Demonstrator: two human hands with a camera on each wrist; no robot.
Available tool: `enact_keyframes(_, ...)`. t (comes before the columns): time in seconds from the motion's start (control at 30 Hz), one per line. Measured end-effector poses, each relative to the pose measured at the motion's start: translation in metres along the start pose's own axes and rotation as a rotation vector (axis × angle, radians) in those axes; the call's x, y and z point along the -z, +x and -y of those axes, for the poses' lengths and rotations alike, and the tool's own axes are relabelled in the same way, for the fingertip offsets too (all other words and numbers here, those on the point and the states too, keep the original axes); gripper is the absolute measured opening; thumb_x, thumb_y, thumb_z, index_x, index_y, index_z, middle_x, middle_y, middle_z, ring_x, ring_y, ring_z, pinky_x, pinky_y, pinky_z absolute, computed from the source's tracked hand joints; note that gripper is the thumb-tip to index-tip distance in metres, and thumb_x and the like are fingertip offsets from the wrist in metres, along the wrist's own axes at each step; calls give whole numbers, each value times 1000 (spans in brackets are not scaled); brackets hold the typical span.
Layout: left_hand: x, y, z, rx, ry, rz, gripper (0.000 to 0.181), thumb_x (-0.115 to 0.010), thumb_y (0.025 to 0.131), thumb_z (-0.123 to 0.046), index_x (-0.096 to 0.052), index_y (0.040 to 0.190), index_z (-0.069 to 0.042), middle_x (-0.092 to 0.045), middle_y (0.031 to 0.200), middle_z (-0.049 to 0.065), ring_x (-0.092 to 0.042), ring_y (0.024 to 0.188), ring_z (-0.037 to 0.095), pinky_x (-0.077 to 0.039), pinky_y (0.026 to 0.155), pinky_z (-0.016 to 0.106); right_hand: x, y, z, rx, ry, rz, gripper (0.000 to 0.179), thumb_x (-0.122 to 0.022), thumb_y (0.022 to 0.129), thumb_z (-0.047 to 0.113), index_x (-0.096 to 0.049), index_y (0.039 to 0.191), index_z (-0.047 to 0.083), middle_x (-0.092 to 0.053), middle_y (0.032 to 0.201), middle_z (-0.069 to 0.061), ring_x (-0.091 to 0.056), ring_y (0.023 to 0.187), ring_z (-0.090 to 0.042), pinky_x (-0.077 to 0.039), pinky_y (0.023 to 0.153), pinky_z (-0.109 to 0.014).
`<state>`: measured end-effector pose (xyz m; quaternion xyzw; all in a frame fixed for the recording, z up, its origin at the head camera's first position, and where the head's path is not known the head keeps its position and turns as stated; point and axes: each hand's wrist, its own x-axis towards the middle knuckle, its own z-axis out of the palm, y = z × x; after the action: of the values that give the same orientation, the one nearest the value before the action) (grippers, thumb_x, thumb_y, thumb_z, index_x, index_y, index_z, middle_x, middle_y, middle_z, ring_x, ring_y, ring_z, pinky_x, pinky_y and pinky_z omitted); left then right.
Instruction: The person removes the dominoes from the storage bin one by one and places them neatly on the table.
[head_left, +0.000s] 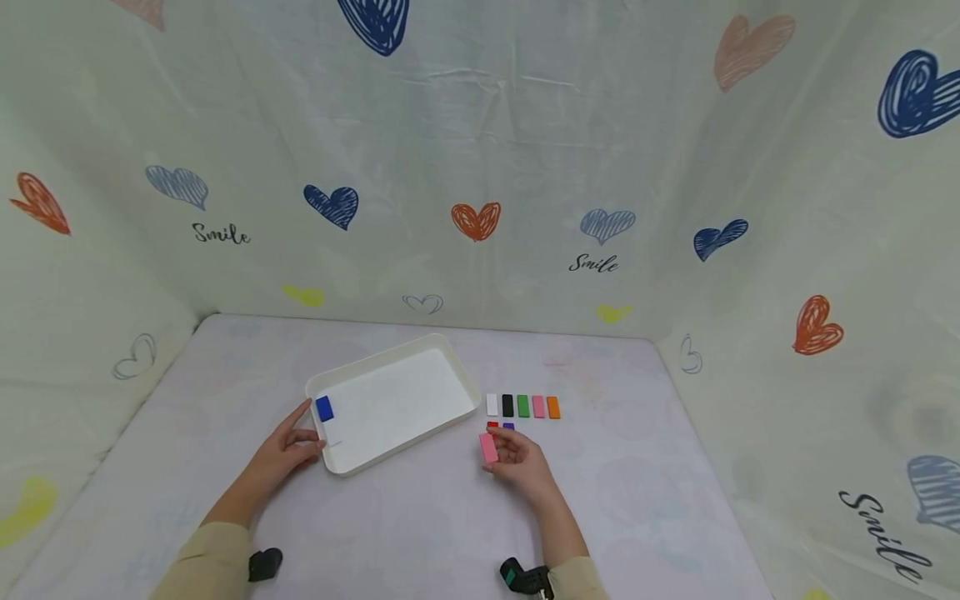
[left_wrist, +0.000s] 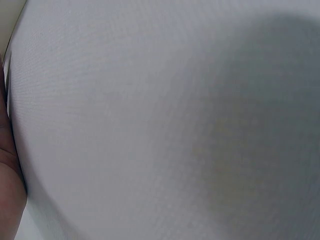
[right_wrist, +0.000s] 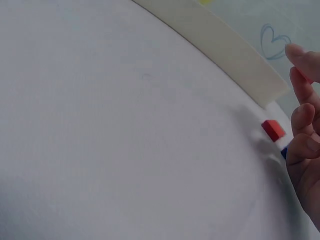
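Observation:
A white rectangular tray (head_left: 390,457) lies at an angle on the table, with a blue block (head_left: 325,408) inside against its left end. My left hand (head_left: 283,446) touches the tray's left rim, index finger stretched toward the upper corner and thumb lower down. Only that hand's edge (left_wrist: 10,195) shows in the left wrist view. Between thumb and fingertips my right hand (head_left: 522,465) pinches a pink block (head_left: 488,448), right of the tray. Just beyond that hand are a red block (right_wrist: 273,130) and a blue-purple block (head_left: 509,426), both partly hidden in the head view.
Right of the tray runs a row of small blocks: white (head_left: 492,405), black (head_left: 507,406), green (head_left: 522,406), pink (head_left: 538,407) and orange (head_left: 553,407). A heart-printed curtain (head_left: 405,258) encloses the pale table (head_left: 637,500) at the back and sides.

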<state>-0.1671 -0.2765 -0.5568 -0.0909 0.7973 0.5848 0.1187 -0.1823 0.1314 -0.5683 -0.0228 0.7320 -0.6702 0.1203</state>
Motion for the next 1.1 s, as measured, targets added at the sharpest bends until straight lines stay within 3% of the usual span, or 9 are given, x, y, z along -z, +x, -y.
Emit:
enact_keyframes(0.17,0,0,0,-4,-4,3,91,-70,91,-21,-8,158,-18,-55,119,21,-62,87,15,-52,76,21,14,0,-5,22,-42,-108,52,-79,77,-1,-65,126,10,-60,101,-10,-52,84,-21,-50,64,-19)
enact_keyframes(0.43,1,2,1,8,-14,3,92,-71,91,-22,-8,158,-19,-54,119,21,-63,84,14,-52,75,21,32,2,-7,-22,-119,-186,53,-83,76,4,-67,125,16,-60,103,-7,-53,84,-21,-49,63,-20)
enact_keyframes(0.67,-1,1,-1,22,-7,-9,91,-70,91,-19,-9,158,-18,-55,118,20,-62,85,15,-52,75,22,52,8,-8,14,-170,-199,51,-83,75,4,-67,123,11,-57,103,-9,-50,78,-21,-46,59,-21)
enact_keyframes(0.8,-2,0,-1,18,3,-10,91,-69,91,-18,-9,158,-18,-56,117,20,-61,86,16,-52,75,22,59,12,-11,-7,-192,-213,50,-83,75,4,-68,122,14,-56,101,-8,-50,77,-20,-45,58,-21)
enact_keyframes(1.1,-1,-1,-1,22,11,-15,91,-70,91,-19,-9,158,-19,-55,118,20,-60,88,15,-52,75,21,61,20,-12,-39,-304,-159,50,-84,75,7,-66,121,13,-55,93,-6,-47,71,-19,-39,54,-23)
